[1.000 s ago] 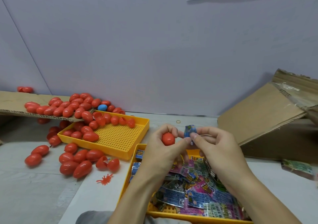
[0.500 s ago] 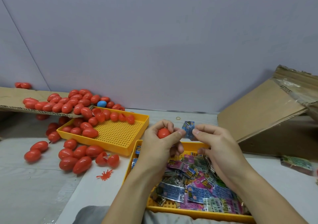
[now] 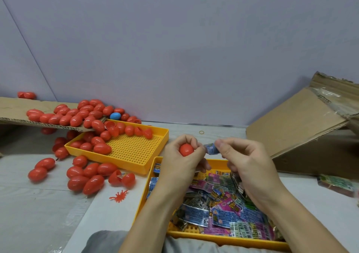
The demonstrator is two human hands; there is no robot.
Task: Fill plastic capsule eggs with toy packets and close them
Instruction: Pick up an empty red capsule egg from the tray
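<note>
Head view: a person's left hand [image 3: 180, 161] curls its grip around a red capsule egg [image 3: 186, 149], fingers wrapped over the top and thumb at the side, holding it above the far edge of the near yellow tray [image 3: 149, 192]. The right hand [image 3: 246, 165] pinches a small blue toy packet [image 3: 211, 148] between thumb and forefinger, the packet just beside the egg; whether the two touch cannot be told. A second dark packet [image 3: 238, 182] appears tucked under the right hand's lower fingers.

The near tray sits at the front edge of the bench [image 3: 48, 214] and is heaped with loose toy packets [image 3: 223, 210] in blue, pink and green. A second yellow tray [image 3: 126, 151], with a perforated floor, lies beyond it toward the left, holding red eggs [image 3: 97, 142] along its far and left sides, some of them split into open halves. More red eggs [image 3: 85, 177] lie scattered on the bench near that tray's front left corner, one open pair [image 3: 121, 179] among them. A cardboard flap [image 3: 23, 112] at the far left carries another pile of red eggs, with a single blue egg [image 3: 115, 116] at its right end. A small red rubber bug toy [image 3: 118, 196] lies on the bench left of the near tray. A rubber band [image 3: 202, 132] rests near the far edge. A brown cardboard box [image 3: 295, 128] leans at the right side, and a green packet [image 3: 336, 183] lies just in front of it.
</note>
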